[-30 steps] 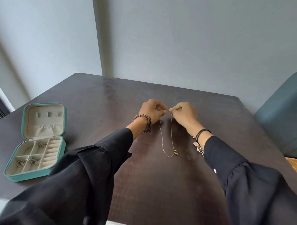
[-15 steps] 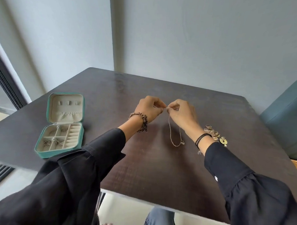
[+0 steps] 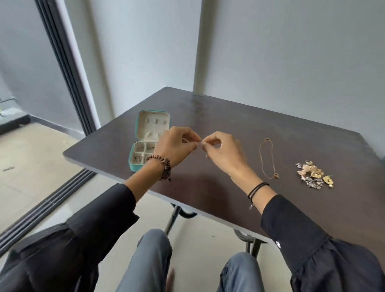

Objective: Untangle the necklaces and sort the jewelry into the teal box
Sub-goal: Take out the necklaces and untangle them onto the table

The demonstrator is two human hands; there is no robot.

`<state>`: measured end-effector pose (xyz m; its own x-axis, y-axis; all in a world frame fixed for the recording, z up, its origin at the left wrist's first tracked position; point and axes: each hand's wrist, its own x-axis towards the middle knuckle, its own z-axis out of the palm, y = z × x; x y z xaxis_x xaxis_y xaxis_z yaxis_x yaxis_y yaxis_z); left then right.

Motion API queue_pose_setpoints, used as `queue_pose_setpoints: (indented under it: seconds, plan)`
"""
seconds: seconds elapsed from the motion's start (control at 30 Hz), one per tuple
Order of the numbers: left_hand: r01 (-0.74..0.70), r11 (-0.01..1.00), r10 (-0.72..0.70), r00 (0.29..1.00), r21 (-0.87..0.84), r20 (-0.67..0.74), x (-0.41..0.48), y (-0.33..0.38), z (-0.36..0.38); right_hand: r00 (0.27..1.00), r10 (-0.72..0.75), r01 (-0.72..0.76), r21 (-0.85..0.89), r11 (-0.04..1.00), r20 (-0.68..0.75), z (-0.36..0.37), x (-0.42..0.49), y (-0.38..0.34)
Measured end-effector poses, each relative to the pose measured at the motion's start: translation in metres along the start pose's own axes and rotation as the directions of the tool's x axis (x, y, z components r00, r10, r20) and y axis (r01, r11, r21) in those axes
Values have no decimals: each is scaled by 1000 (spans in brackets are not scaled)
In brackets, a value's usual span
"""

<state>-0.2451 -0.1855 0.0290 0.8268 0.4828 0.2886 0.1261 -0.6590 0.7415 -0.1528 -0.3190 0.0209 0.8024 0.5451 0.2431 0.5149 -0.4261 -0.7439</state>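
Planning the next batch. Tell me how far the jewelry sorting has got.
Done: a few pieces sit in the open teal box; one necklace lies loose on the table. In hand: left hand and right hand pinch a fine strand, too small to identify. Left: the jewelry pile and that necklace.

The table (image 3: 231,125) shows dark, softly glossy wood grain. The teal box (image 3: 151,128) has matt cream lining. The necklace (image 3: 276,175) is gold-toned metal chain.
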Motion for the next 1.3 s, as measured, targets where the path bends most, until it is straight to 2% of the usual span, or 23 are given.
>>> queue_pose_setpoints:
  seconds: [0.13,0.37,0.5,0.97,1.3]
  plan:
    - [41,999,-40,997,8,-66,-12,-27,-30,994,-71,72,-10,997,82,31,-2,-23]
    - [168,977,-126,952,131,-281,-18,-74,-55,977,-134,147,-66,987,164,76,11,-42]
    - [205,950,-130,946,238,-297,-17,-96,-55,974,-147,164,-88,982,171,93,18,-49]
    - [168,979,-200,899,-113,-389,-13,-124,-41,966,-178,232,-317,920,188,123,29,-69]
    - [136,985,-169,904,-109,-394,-16,-126,-40,950,-190,258,-280,925,248,126,34,-62]
